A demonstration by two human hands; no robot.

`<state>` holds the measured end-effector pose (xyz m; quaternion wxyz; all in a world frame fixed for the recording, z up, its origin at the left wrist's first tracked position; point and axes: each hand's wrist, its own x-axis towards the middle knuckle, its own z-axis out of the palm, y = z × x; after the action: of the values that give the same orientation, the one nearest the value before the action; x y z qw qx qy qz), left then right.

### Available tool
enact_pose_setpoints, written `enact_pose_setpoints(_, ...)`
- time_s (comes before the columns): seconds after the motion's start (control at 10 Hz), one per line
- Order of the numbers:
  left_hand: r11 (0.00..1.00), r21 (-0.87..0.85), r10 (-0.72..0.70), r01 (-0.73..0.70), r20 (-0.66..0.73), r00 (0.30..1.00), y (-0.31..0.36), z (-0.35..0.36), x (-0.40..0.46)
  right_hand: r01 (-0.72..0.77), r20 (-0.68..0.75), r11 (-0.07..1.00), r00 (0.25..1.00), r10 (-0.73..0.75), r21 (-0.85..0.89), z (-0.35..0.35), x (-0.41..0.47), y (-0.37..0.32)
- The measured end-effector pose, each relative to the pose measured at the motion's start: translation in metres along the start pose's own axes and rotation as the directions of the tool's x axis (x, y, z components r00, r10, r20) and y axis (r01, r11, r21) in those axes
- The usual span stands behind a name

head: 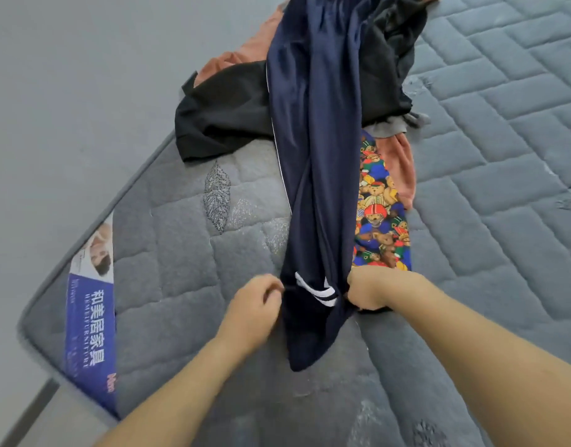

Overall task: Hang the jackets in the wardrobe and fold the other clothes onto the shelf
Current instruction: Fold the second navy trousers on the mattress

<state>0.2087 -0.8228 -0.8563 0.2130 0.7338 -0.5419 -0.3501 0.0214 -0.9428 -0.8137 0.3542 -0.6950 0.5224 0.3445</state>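
A long navy blue garment (pixel 319 162) with white stripes near its lower end lies stretched down the middle of a grey quilted mattress (pixel 503 156). My left hand (pixel 255 308) pinches its left edge beside the stripes. At the right edge, my right hand (pixel 371 287) grips the fabric with curled fingers. Under the navy garment lies a bright teddy-bear print cloth (pixel 380 221). A black garment (pixel 222 114) and a rust-orange one (pixel 245 50) lie heaped at the far end.
The mattress corner with a blue and white label (pixel 90 317) sits at the lower left, next to a plain grey wall (pixel 68 91). Another black garment (pixel 390 53) and a pink-orange piece (pixel 400 166) lie right of the navy one.
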Motion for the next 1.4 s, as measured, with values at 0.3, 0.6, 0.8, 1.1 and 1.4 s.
enact_pose_setpoints(0.3, 0.843, 0.491, -0.318, 0.221, 0.123, 0.94, 0.075, 0.036, 0.085, -0.119, 0.386, 0.877, 0.864, 0.323, -0.466, 0.051, -0.089, 0.094)
enact_pose_setpoints(0.6, 0.797, 0.513, -0.357, -0.319, 0.825, 0.437, 0.059, 0.049, -0.095, -0.148, -0.338, 0.853, 0.873, 0.351, 0.501, 0.051, -0.039, 0.085)
enact_pose_setpoints(0.8, 0.893, -0.09, -0.432, 0.441, 0.105, 0.896, 0.067, 0.031, 0.02, -0.201, -0.327, 0.972, 0.916, 0.231, 0.125, 0.107, -0.056, 0.087)
enact_pose_setpoints(1.1, 0.797, 0.599, -0.584, -0.081, 0.797, 0.154, 0.096, 0.107, -0.096, -0.456, 0.24, 0.867, 0.835, 0.495, -0.203, 0.112, -0.124, 0.185)
enact_pose_setpoints(1.4, 0.71, -0.228, -0.672, 0.666, 0.062, 0.738, 0.042, 0.021, 0.001, 0.051, -0.323, 0.795, 0.928, 0.187, 0.605, 0.091, -0.035, 0.107)
